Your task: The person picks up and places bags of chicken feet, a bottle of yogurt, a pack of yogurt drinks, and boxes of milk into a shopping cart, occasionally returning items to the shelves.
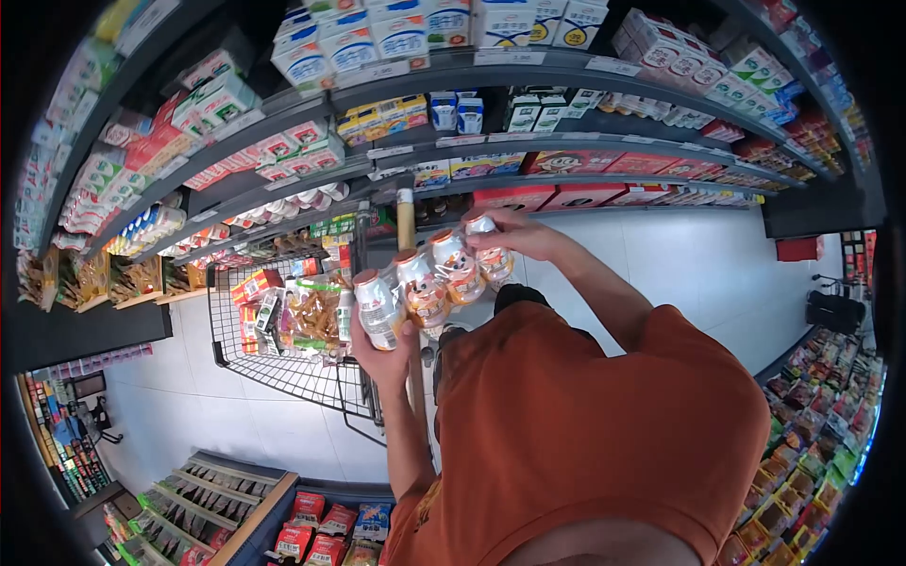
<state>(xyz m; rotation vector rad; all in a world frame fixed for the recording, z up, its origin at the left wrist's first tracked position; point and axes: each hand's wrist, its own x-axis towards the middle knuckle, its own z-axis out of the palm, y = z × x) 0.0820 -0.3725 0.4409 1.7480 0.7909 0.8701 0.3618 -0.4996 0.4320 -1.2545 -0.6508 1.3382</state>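
A shrink-wrapped pack of small drink bottles [460, 273] with orange caps and cartoon labels is held up in front of my body. My left hand [384, 357] grips the near left end of the pack, its fingers wrapped around the last bottle. At the opposite end, my right hand [525, 235] closes on the top of the pack by a bottle cap. Just beyond the pack stands a black wire shopping cart [316, 385], its handle [406, 226] partly hidden by the bottles. In the cart lie a clear bag of brown food [314, 311] and red boxes [255, 285].
Curved-looking shelves [396, 83] with milk cartons [401, 36] run along the front. Red gift boxes [585, 195] sit low on them. Snack racks [816, 424] stand at the right, and a bin of red packets [307, 509] at the lower left. Pale floor tiles [661, 250] lie between.
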